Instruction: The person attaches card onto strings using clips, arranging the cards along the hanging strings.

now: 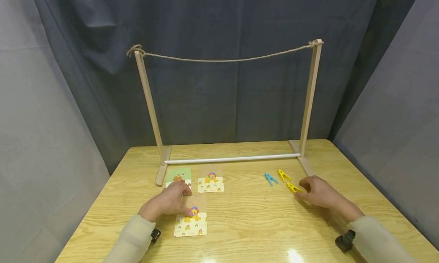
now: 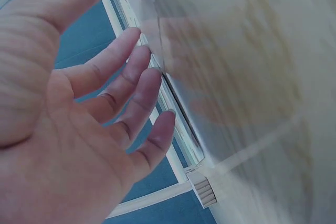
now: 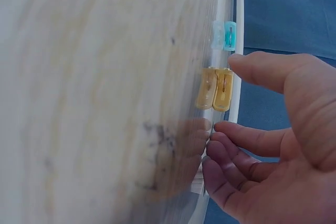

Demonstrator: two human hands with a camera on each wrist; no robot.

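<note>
My left hand [image 1: 168, 200] is over a group of small printed cards, its thumb over the nearest card [image 1: 191, 226], which has a lion picture. Its fingers are loosely bent in the left wrist view and grip nothing; whether they touch a card I cannot tell. Under and beyond them lie a green card [image 1: 179, 173], partly covered, and another lion card [image 1: 210, 185]. At the right, my right hand [image 1: 319, 192] is beside the nearer yellow clothespin [image 1: 292, 187], thumb and fingers apart. A second yellow clothespin [image 1: 283, 175] and a blue clothespin [image 1: 271, 179] lie just beyond.
A wooden frame stands at the back of the table [image 1: 240, 217], with a left post [image 1: 149, 103] and a right post [image 1: 311, 99]. A twine line [image 1: 219, 60] sags between their tops, and a white bar [image 1: 233, 158] joins them low down. Dark curtain [image 1: 205, 103] hangs behind.
</note>
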